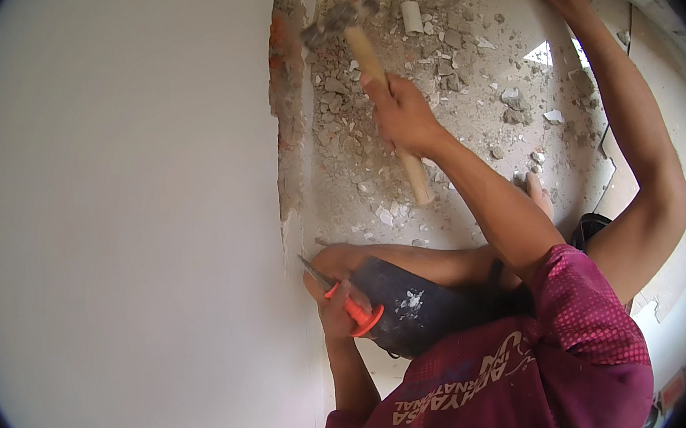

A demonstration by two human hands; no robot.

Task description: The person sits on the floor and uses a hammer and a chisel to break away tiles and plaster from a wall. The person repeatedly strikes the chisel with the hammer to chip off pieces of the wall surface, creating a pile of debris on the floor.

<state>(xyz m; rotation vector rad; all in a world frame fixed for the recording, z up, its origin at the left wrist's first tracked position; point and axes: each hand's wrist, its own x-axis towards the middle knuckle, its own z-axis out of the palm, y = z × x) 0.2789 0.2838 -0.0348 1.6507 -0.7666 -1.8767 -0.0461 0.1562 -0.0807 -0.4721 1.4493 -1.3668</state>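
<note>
My right hand is wrapped round the wooden handle of a hammer. The hammer's dark metal head is raised over the rubble at the foot of the wall and looks slightly blurred. Close to the white wall, my left hand grips a chisel by its red handle, which has a round red guard at the end. The chisel's grey blade slants up toward the wall, beside my bent knee. A rough chipped strip along the wall's lower edge bares reddish brick and grey mortar, farther off than the chisel's tip.
Broken plaster and mortar rubble covers the floor beside the wall. A short white piece of pipe lies among it. The smooth white wall fills the left side. My bent legs frame the rubble, one stretched out at the right.
</note>
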